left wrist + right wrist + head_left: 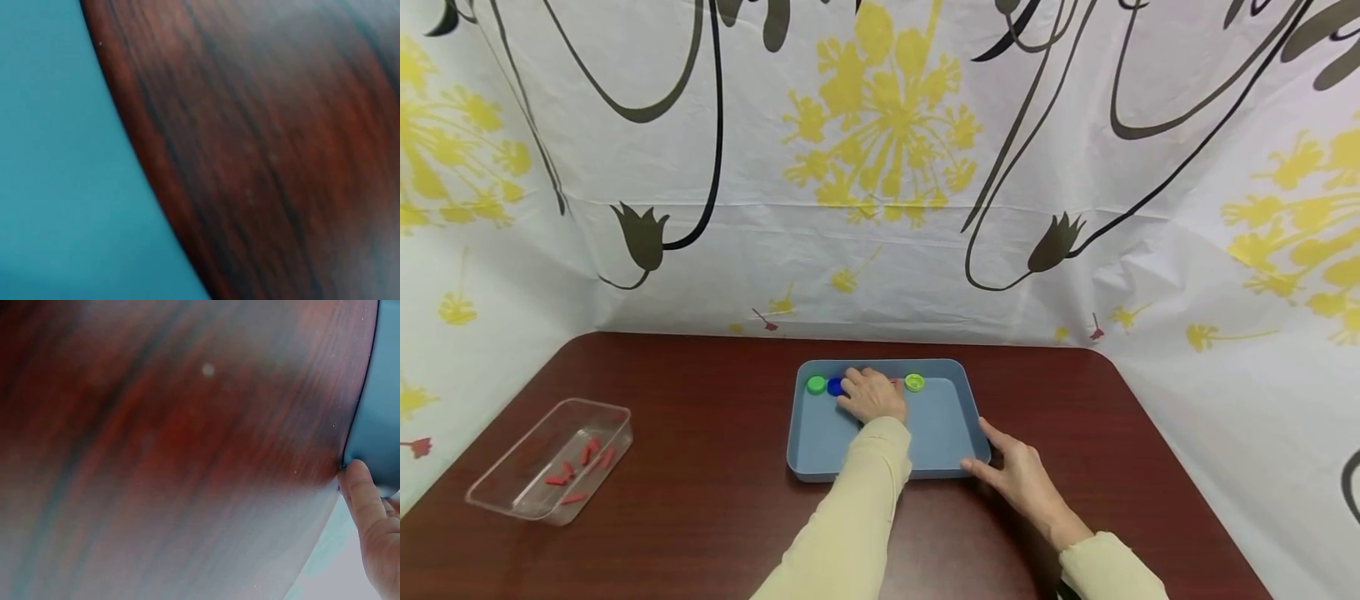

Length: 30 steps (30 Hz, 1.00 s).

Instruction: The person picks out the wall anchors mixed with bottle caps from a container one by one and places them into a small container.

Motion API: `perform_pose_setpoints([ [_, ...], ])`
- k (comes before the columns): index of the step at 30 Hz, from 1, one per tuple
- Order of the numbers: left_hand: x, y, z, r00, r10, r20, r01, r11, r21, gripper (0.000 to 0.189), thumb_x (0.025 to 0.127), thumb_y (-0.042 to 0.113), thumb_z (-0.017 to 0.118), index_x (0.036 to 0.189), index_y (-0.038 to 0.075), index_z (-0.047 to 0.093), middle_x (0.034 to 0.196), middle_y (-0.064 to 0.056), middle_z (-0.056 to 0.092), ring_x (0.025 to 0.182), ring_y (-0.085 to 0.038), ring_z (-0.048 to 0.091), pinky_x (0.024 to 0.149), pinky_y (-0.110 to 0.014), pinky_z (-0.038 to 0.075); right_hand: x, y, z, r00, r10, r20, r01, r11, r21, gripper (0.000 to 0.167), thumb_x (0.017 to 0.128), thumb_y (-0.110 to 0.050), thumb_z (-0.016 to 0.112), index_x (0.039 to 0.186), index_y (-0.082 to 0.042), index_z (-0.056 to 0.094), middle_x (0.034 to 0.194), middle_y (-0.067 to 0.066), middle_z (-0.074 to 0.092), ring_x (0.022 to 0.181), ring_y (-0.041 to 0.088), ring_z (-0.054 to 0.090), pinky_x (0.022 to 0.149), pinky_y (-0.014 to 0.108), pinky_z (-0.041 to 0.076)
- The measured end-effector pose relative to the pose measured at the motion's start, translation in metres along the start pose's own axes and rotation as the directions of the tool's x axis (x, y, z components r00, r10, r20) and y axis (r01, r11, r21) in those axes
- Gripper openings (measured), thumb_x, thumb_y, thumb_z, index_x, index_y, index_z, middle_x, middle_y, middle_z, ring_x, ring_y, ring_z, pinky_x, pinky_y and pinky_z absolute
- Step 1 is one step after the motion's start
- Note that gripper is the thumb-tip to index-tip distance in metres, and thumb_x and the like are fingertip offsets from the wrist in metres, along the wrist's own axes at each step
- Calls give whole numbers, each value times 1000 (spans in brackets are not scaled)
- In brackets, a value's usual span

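Note:
A blue-grey tray (925, 442) lies on the dark wooden table. Along its far side is a row of small round cap-like pieces: a green one (816, 385), a blue one (836, 387) and a yellow-green one (914, 382). A bit of red (893, 381) shows beside my left hand (872, 397), which reaches down over the middle of the row. What lies under that hand is hidden. At the tray's near right corner, my right hand (1018, 473) touches the edge, thumb in front and fingers along the side. The right wrist view shows fingers (364, 494) against the tray.
A clear plastic box (523, 492) with several small red pieces (573, 498) stands at the left of the table (700, 417). Patterned white cloth (737, 275) hangs behind and on both sides.

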State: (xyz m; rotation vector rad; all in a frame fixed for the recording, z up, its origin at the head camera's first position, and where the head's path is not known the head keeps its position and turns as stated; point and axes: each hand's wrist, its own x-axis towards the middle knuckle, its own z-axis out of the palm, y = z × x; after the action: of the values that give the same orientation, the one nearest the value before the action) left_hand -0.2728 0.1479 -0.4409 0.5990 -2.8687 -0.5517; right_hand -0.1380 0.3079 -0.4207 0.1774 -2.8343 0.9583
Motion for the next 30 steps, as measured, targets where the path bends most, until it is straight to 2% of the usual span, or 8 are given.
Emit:
perform_pose_setpoints([
  [8, 1, 5, -1, 999, -31, 10, 31, 999, -22, 59, 79, 53, 68, 109, 2, 60, 110, -14, 47, 102, -30, 43, 87, -47, 36, 0, -1, 1, 998, -50, -40, 50, 999, -2, 70, 77, -27, 77, 132, 7, 48, 129, 25, 54, 113, 34, 58, 83, 43, 50],
  [15, -2, 9, -2, 997, -74, 33, 76, 995, -65, 59, 81, 48, 68, 114, 0, 58, 117, -16, 46, 105, -31, 42, 88, -49, 36, -1, -2, 0, 1000, 3, -5, -3, 1000, 24, 71, 79, -29, 75, 135, 5, 46, 132, 24, 52, 116, 31, 56, 85, 41, 50],
  [23, -1, 14, 0, 991, -133, 34, 136, 984, -115, 55, 82, 42, 69, 115, -1, 58, 118, -17, 45, 107, -32, 41, 89, -50, 35, 0, -3, 1, 1000, -16, -17, 17, 1000, 9, 69, 79, -27, 75, 134, 5, 47, 130, 24, 53, 114, 31, 57, 85, 41, 50],
  [30, -1, 17, 0, 985, -170, 40, 174, 976, -133, 54, 82, 42, 69, 113, -1, 58, 117, -17, 45, 107, -32, 41, 89, -49, 35, -1, -3, 2, 1000, 7, -15, -7, 1000, 4, 69, 79, -27, 75, 135, 4, 47, 131, 23, 53, 115, 31, 57, 86, 41, 50],
])
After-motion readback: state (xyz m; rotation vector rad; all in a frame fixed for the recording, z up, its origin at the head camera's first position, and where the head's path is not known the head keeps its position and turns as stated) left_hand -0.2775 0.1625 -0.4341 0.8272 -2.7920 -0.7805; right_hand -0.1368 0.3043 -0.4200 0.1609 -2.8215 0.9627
